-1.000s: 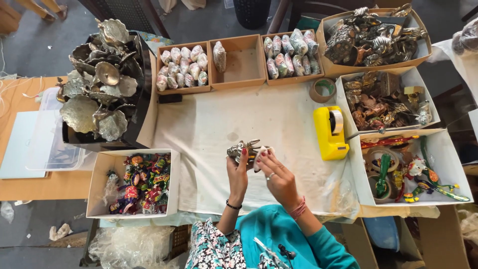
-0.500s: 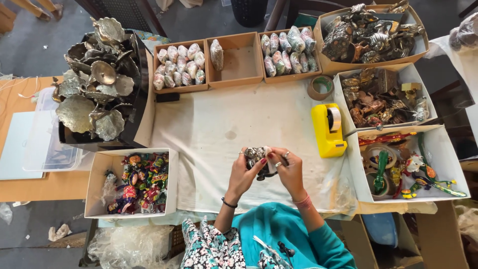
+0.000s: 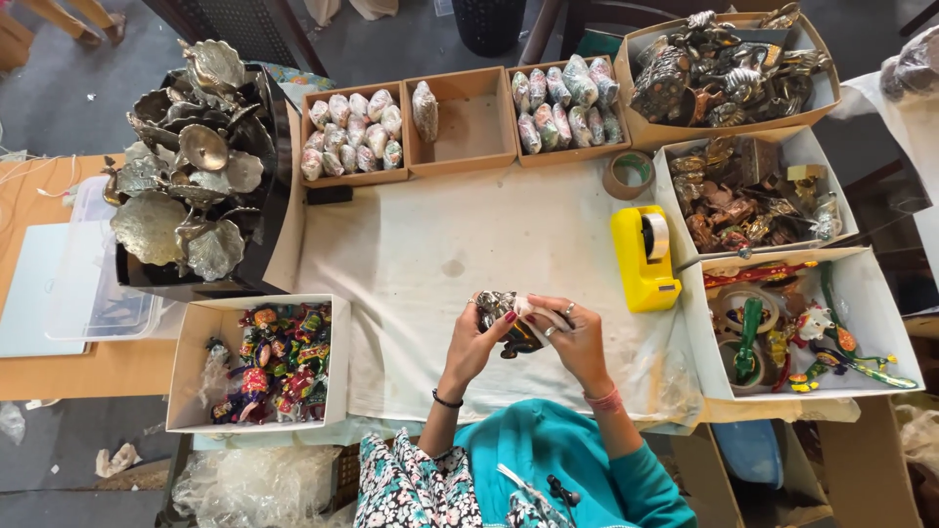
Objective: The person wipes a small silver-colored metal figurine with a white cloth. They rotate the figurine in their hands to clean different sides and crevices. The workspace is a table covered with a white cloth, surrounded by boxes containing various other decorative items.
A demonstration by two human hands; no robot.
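Curled around a small dark figurine (image 3: 509,328) just below centre of the frame: left hand (image 3: 476,337) cupping its left side, fingers bent and closed on it, nails painted dark red. Right hand (image 3: 572,332) gripping from the right, fingers folded tight over the top, a ring on one, a bit of white wrap pinched against the metal. Figurine glossy, lumpy, silver-and-dark with touches of colour; exact shape hard to tell. Black band on the left wrist, pink bangle on the right.

Underneath, a creased, stained white cloth (image 3: 440,244) over the table. Just right of the hands, one yellow plastic tape dispenser (image 3: 644,259); above it, one brown tape roll (image 3: 628,174), lying flat.

Along the top, three brown cardboard boxes: left box (image 3: 315,98) packed with wrapped oval pieces, middle box (image 3: 465,117) with a single wrapped piece, right box (image 3: 518,152) with about eight more. Upper right, a carton (image 3: 729,122) of dark metal figures; below it, two white boxes, one with brassy pieces (image 3: 675,191), one (image 3: 880,323) with coloured trinkets and tape rolls. Lower left, a white box (image 3: 191,372) of bright painted figurines. Upper left, a black bin (image 3: 274,186) heaped with silvery leaf-shaped dishes.
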